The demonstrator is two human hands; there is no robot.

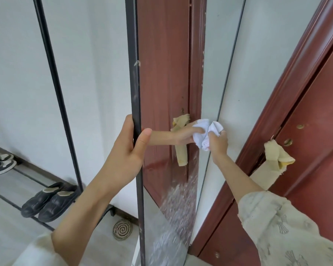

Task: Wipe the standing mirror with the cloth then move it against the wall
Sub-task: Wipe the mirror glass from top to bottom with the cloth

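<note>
One mirror (169, 73), one cloth (206, 135) bunched in right fingers (212, 134), left fingers (128, 123) around its frame.

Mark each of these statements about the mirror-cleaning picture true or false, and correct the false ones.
1. The right hand presses a white cloth against the mirror glass. True.
2. The left hand hangs free at the person's side. False: it grips the mirror's dark left frame edge.
3. The lower part of the glass looks streaked or smeared. True.
4. The door to the right of the mirror is white. False: it is reddish-brown.
5. A pair of black shoes sits on a low rack at the left. True.
6. The cloth is spread out flat. False: it is bunched up in the hand.
</note>
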